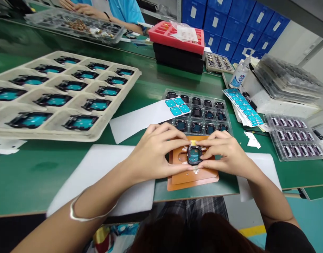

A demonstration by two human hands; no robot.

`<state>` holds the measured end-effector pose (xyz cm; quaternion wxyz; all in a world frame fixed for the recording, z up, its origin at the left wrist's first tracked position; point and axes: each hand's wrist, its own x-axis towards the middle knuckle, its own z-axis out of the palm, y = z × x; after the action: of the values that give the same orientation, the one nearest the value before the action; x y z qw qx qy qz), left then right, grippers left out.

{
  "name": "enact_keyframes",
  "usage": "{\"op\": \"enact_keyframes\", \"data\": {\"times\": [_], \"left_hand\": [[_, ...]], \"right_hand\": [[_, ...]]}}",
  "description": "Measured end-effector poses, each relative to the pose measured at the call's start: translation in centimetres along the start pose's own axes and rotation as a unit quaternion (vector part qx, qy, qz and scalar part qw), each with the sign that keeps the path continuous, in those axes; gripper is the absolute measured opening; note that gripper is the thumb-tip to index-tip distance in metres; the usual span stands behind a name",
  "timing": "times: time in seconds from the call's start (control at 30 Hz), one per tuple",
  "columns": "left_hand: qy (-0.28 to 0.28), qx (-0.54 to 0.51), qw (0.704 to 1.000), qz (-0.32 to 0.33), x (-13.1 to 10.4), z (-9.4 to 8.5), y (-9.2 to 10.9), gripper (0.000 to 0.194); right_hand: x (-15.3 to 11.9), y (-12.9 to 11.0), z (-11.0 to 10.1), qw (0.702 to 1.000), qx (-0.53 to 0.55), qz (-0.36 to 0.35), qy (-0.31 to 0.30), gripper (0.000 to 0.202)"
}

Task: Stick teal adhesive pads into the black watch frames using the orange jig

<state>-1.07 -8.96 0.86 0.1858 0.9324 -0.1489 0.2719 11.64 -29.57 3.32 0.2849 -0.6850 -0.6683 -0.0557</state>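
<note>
A small black watch-like housing (pixel 194 155) with a teal film inside sits on an orange fixture plate (pixel 193 178) near the table's front edge. My left hand (pixel 161 151) curls around its left side, thumb at the near edge and fingertips at the far edge. On the other side, my right hand (pixel 222 153) grips the right and far edges. Just beyond is a clear tray (pixel 228 112) of similar dark housings. A white backing sheet (pixel 140 117) bearing a few teal stickers (pixel 177 106) overlaps that tray.
To the left stands a large cream tray (pixel 98 135) of black housings with teal films. White foam sheets (pixel 98 175) flank the fixture. More teal sticker sheets (pixel 243 107), a spray bottle (pixel 240 72) and a tray of small parts (pixel 296 137) lie right. A co-worker's arm (pixel 119 23) is across the table.
</note>
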Motion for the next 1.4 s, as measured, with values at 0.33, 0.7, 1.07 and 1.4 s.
{"op": "enact_keyframes", "data": {"times": [0.33, 0.7, 1.07, 1.4], "left_hand": [[-0.028, -0.004, 0.999, -0.028, 0.0, 0.0, 0.1, 0.048], [-0.048, -0.058, 0.996, -0.04, 0.2, 0.5, -0.2, 0.037], [-0.002, -0.131, 0.991, 0.018, -0.2, 1.8, 0.2, 0.092], [0.117, -0.127, 0.983, 0.065, 0.2, 1.2, 0.4, 0.05]], "right_hand": [[-0.1, -0.2, 0.1, 1.0, -0.017, 0.011, -0.014, 0.017], [0.0, 0.0, 0.0, 0.998, -0.011, 0.014, -0.059, 0.015], [0.8, -0.1, 1.1, 0.752, 0.601, 0.27, 0.019, 0.058], [0.7, -0.4, 1.4, 0.601, 0.745, 0.284, -0.059, 0.067]]}}
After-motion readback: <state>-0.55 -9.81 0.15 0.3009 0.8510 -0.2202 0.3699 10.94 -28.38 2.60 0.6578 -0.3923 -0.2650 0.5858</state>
